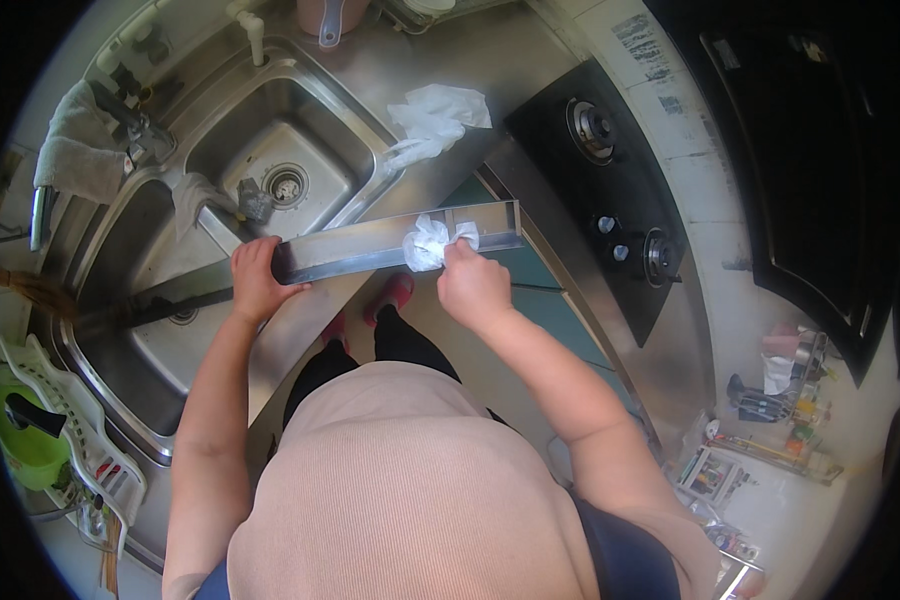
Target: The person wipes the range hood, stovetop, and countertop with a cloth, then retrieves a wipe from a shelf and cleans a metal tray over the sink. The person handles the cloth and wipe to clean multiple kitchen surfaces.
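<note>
A long metal channel-shaped strip (360, 244) reaches from over the left sink basin across the counter edge towards the stove side. My left hand (259, 281) grips it near its middle, thumb on the near side. Pinched in my right hand (474, 285) is a crumpled white tissue or cloth (427, 244), which touches the strip's inner face near its right end. More crumpled white tissue (442, 120) lies on the steel counter behind the strip.
Below the strip is a double steel sink (285, 135) with a grey rag (195, 199) over its divider. A towel (82, 142) hangs by the faucet. The black gas stove (555, 120) stands right, a white dish rack (82, 435) left.
</note>
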Available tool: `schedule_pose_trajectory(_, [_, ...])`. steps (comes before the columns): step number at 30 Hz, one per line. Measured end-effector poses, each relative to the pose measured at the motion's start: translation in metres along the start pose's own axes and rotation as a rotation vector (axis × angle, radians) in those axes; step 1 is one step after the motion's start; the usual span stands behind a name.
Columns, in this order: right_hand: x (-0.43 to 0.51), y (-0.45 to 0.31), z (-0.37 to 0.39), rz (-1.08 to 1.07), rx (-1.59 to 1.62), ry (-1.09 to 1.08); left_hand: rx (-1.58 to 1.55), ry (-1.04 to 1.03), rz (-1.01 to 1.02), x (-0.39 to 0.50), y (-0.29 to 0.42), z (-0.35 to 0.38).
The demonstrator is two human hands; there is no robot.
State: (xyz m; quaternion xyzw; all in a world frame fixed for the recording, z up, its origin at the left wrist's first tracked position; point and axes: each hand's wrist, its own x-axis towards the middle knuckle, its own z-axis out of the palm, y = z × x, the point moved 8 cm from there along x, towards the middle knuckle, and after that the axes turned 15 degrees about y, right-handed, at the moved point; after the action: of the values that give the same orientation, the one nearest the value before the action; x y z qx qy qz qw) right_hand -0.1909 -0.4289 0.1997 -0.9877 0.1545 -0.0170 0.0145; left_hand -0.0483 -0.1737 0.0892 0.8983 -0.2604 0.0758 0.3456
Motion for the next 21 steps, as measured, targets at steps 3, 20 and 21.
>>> schedule_pose_trajectory(3, [0.001, -0.021, 0.014, -0.018, -0.232, -0.001, 0.022, 0.008, 0.019, 0.000, 0.001, -0.001])
schedule_pose_trajectory(20, [0.008, -0.039, 0.042, 0.087, -0.314, -0.056, 0.018, -0.019, 0.004, 0.003, 0.001, 0.000])
schedule_pose_trajectory(21, [0.009, -0.038, 0.051, 0.045, -0.316, -0.103, 0.016, -0.021, 0.002, 0.002, 0.001, 0.001])
